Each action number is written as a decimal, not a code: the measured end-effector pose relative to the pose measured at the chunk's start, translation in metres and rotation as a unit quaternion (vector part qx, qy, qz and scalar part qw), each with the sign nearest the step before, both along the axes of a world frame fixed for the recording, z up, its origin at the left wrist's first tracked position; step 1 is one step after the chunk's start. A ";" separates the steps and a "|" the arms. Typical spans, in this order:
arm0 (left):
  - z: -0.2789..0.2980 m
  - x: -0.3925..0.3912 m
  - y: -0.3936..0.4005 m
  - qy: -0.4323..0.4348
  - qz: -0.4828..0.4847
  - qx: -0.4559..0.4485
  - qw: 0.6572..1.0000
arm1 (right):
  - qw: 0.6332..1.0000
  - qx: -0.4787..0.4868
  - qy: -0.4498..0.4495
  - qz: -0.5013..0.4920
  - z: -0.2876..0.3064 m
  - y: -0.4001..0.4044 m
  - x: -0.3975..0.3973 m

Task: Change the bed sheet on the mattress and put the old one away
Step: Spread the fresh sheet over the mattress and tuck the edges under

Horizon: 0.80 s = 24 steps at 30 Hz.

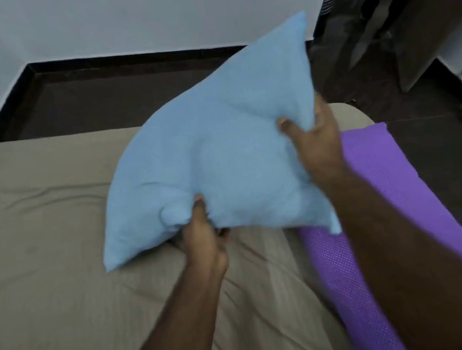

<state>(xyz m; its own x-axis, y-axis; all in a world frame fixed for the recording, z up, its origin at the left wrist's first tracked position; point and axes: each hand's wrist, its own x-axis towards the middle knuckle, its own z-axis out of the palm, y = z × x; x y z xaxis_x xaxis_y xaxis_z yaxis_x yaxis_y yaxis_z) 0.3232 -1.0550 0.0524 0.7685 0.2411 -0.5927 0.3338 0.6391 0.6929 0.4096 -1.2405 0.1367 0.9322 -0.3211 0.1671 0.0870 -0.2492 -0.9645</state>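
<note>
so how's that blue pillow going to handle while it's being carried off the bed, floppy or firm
Probably soft and floppy: the blue pillow dents and bunches where the left hand pinches its lower edge. Likely light for its size, since the right hand holds its side with only a loose grip. Its free corners seem apt to sag.

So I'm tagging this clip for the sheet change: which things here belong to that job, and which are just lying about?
Part of the job:
beige sheet on the mattress
blue pillow, gripped by the left hand and right hand, lifted off the sheet

Just lying about:
purple mat, along the bed's right edge
dark furniture by the wall
</note>
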 end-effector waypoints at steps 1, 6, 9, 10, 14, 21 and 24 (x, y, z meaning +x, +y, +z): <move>0.007 0.011 -0.022 0.012 -0.070 0.003 0.998 | 0.997 -0.066 0.023 -0.013 0.007 -0.030 0.014; 0.012 0.045 -0.100 0.027 -0.446 0.198 0.872 | 0.864 -0.461 0.202 0.009 -0.029 -0.136 0.052; -0.005 0.039 -0.109 -0.014 -0.478 0.363 0.800 | 0.822 -0.489 0.242 0.161 -0.088 -0.134 0.020; -0.010 0.031 -0.103 -0.021 -0.481 0.385 0.787 | 0.815 -0.494 0.240 0.182 -0.104 -0.131 0.008; -0.051 -0.018 -0.053 0.089 -0.449 0.415 0.787 | 0.860 -0.417 0.251 0.156 -0.137 -0.121 -0.022; -0.119 -0.131 0.014 0.226 -0.380 0.360 0.821 | 0.946 -0.093 0.308 0.030 -0.159 -0.042 -0.154; -0.135 -0.199 0.029 0.241 -0.395 0.305 0.832 | 0.935 0.003 0.355 -0.023 -0.196 0.002 -0.254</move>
